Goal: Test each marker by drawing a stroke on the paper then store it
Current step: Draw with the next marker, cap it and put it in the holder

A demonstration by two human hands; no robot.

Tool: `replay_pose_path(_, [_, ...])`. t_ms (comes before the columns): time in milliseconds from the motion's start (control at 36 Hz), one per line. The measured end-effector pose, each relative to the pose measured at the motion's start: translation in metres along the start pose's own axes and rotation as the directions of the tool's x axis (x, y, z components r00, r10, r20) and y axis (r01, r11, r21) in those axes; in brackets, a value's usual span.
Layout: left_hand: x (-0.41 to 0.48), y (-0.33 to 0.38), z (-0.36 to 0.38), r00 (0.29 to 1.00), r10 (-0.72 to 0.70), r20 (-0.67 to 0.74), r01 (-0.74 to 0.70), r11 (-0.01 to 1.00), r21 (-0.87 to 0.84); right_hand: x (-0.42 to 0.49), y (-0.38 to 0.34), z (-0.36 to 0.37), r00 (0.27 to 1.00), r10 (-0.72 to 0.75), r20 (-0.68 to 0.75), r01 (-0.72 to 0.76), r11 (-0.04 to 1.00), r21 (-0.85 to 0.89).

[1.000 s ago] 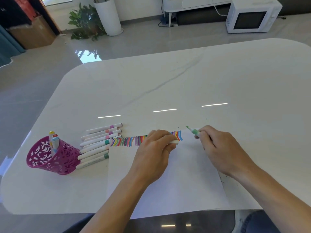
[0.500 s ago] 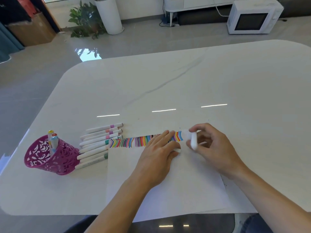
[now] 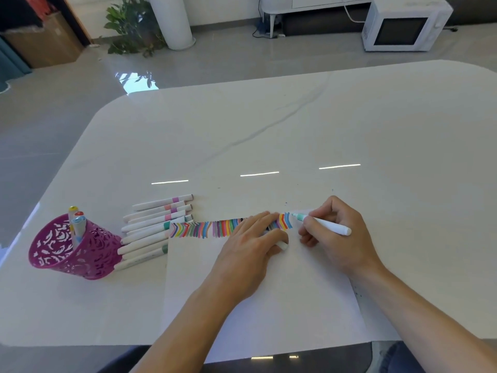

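You're at a glossy white marble-look table with rounded corners, standing on a shiny grey floor; a white microwave sits on that floor at far right and a leafy plant at far left. A sheet of paper lies at the near edge, a band of coloured strokes running along its far edge. Left of the sheet is a row of capped markers, and beside those a magenta cut-out holder with a few markers standing in it. Your left hand lies flat on the paper over the strokes, fingers straight, thumb pinning a white cap. Your right hand pinches the green-tipped marker in a writing grip, tip down just right of the last stroke. Print on the barrels is too small to read.
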State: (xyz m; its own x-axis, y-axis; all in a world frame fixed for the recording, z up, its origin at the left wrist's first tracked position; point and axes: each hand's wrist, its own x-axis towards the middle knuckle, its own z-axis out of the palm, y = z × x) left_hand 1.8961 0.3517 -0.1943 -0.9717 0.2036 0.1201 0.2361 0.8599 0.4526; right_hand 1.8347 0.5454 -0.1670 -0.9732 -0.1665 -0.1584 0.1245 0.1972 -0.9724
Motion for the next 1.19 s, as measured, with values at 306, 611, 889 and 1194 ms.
replay_pose_path(306, [0.0005,-0.0001,-0.0020,1.000,-0.015,0.022,0.016,1.000,-0.016,0.0026,0.0048,0.0023,1.000,-0.017,0.015,0.018,0.999,-0.046])
replay_pose_path(611, [0.0021,0.0006,-0.0035,1.000,-0.008,0.011,0.009,1.000,-0.030,0.0051,0.0052,0.0020,1.000,-0.007,0.019,0.008,0.999,-0.044])
replay_pose_path(889, [0.0019,0.0024,-0.0008,0.999,0.026,-0.030,-0.025,1.000,0.018,0.0015,0.0006,0.0034,1.000,-0.023,-0.016,0.022,0.999,-0.046])
replay_pose_path(1194, [0.0034,0.0022,0.0018,0.999,0.045,0.031,-0.047,0.996,0.080,0.0012,0.0014,0.0047,0.999,-0.009,-0.033,0.008,0.999,-0.047])
